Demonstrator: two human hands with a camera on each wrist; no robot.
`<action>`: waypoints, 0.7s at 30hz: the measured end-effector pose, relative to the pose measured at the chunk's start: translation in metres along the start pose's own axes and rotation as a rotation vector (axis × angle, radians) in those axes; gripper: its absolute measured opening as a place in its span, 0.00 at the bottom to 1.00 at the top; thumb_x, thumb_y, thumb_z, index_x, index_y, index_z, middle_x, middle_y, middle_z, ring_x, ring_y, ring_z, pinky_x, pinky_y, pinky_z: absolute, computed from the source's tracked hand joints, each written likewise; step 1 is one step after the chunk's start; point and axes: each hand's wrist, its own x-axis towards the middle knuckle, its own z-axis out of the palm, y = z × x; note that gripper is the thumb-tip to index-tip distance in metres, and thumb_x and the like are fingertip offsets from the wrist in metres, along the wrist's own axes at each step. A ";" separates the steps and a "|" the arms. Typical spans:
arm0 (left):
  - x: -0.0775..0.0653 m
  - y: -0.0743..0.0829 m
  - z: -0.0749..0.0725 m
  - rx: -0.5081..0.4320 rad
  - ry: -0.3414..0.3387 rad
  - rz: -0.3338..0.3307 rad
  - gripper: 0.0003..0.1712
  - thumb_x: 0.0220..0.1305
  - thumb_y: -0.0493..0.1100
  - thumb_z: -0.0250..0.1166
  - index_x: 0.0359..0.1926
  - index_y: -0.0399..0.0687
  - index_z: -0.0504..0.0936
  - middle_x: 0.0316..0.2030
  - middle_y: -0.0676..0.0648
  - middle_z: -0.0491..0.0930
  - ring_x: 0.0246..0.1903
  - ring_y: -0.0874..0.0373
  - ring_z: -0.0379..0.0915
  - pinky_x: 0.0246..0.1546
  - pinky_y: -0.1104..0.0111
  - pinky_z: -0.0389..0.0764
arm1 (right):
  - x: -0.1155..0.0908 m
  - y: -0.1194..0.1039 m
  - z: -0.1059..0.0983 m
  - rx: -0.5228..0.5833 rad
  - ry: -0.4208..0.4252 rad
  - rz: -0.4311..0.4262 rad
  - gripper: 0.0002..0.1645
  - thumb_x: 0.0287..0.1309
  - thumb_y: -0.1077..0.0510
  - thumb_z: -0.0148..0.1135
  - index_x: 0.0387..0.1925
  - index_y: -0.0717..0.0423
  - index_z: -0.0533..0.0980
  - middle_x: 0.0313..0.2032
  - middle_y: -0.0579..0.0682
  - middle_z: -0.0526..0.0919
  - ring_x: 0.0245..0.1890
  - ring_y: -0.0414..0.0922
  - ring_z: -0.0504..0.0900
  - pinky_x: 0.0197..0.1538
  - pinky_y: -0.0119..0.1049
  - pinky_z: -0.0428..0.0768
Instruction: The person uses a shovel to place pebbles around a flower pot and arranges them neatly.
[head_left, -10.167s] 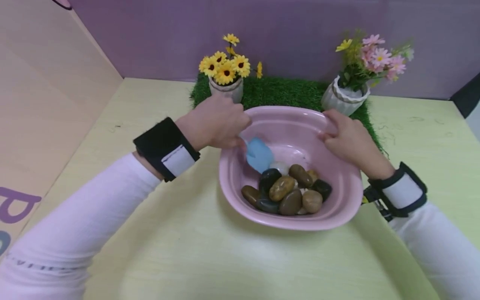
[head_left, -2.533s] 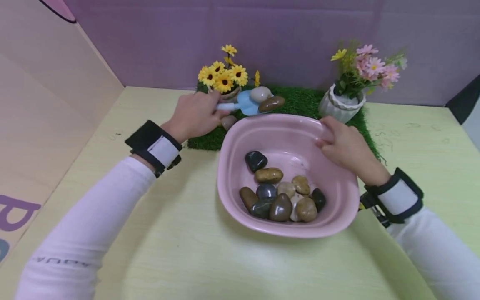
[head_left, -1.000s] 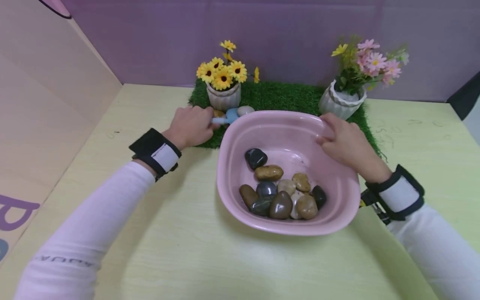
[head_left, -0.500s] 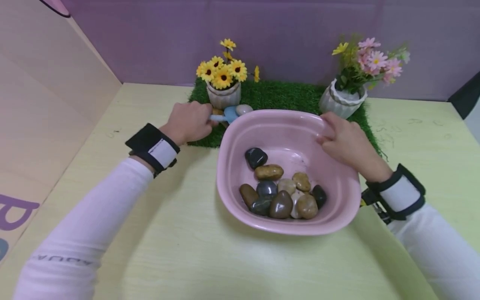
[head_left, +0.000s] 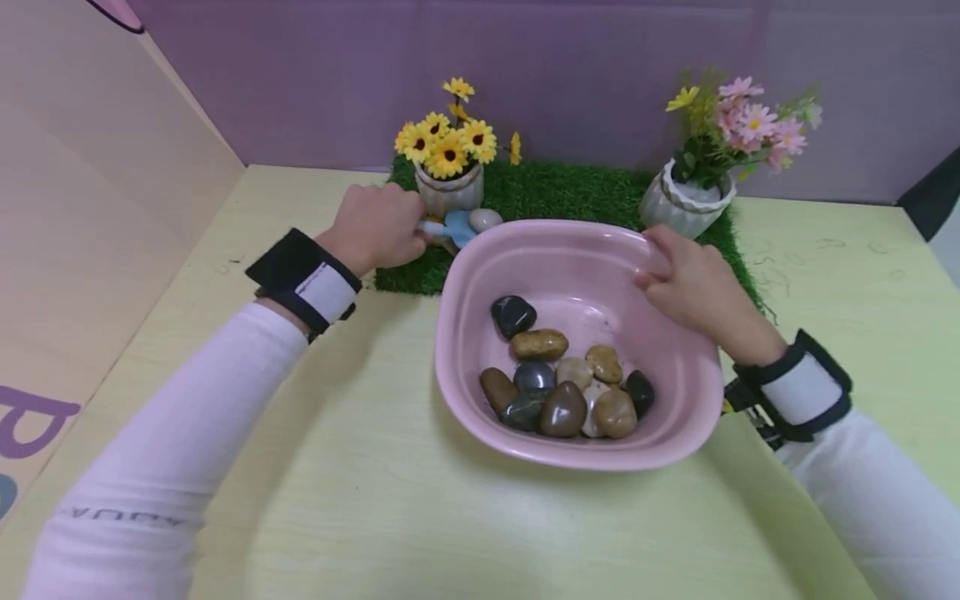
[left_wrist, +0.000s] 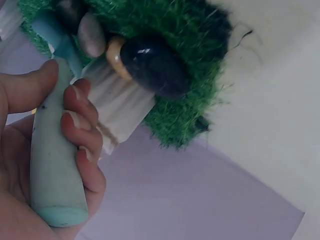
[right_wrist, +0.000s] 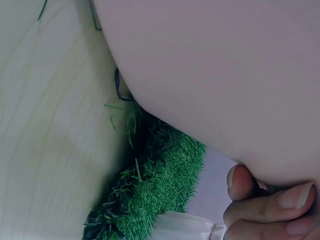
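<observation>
Left hand (head_left: 378, 227) wraps the handle (left_wrist: 57, 145) of a small blue shovel (head_left: 457, 227), thumb laid along the neck, fingers curled against the side; a full, firm hold, likely so the blade can be kept low and steered. The shovel is over the left end of the grass mat (head_left: 555, 193), just in front of the yellow flowers (head_left: 447, 154) in their pot (head_left: 456, 193). A pale stone (head_left: 486, 219) sits at the blade's tip; can't tell from here whether it rests on the blade or just against it. A dark stone (left_wrist: 157, 65) and an amber stone (left_wrist: 116, 57) lie by the same pot. Right hand (head_left: 690, 279) pinches the far right corner of the pink basin (head_left: 555, 250), thumb inside, fingers tucked beneath the rim, presumably to keep the basin steady beside the shovel. Other stones (head_left: 562, 408), brown, black and tan, gather toward the basin's near side, maybe because the basin tips that way. Basin covers part of the mat's front edge. Pink flowers (head_left: 757, 121) stand in a white pot (head_left: 678, 204) at the mat's right end. Underneath it all, a pale wood-grain table (head_left: 360, 500); purple backdrop (head_left: 300, 83) behind, pale panel (head_left: 90, 167) with purple lettering on the left.
</observation>
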 end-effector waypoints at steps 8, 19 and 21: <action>0.002 0.007 -0.013 0.030 -0.023 -0.012 0.18 0.64 0.43 0.51 0.17 0.51 0.62 0.17 0.51 0.56 0.19 0.55 0.56 0.19 0.66 0.58 | -0.001 0.001 0.000 0.003 0.009 -0.008 0.29 0.62 0.56 0.60 0.62 0.62 0.67 0.42 0.71 0.81 0.36 0.63 0.81 0.39 0.57 0.77; 0.001 0.020 -0.022 0.149 -0.043 -0.006 0.19 0.66 0.45 0.52 0.18 0.51 0.60 0.19 0.50 0.57 0.21 0.56 0.57 0.22 0.65 0.60 | 0.000 0.000 0.001 0.005 0.009 -0.004 0.28 0.62 0.56 0.60 0.61 0.62 0.68 0.43 0.71 0.81 0.36 0.63 0.81 0.39 0.57 0.78; 0.001 0.022 -0.022 0.173 -0.049 -0.001 0.19 0.67 0.46 0.51 0.18 0.51 0.59 0.20 0.50 0.58 0.21 0.56 0.58 0.24 0.65 0.61 | 0.000 0.000 0.001 0.007 0.007 -0.001 0.28 0.62 0.56 0.60 0.61 0.62 0.68 0.43 0.71 0.81 0.36 0.63 0.81 0.38 0.56 0.78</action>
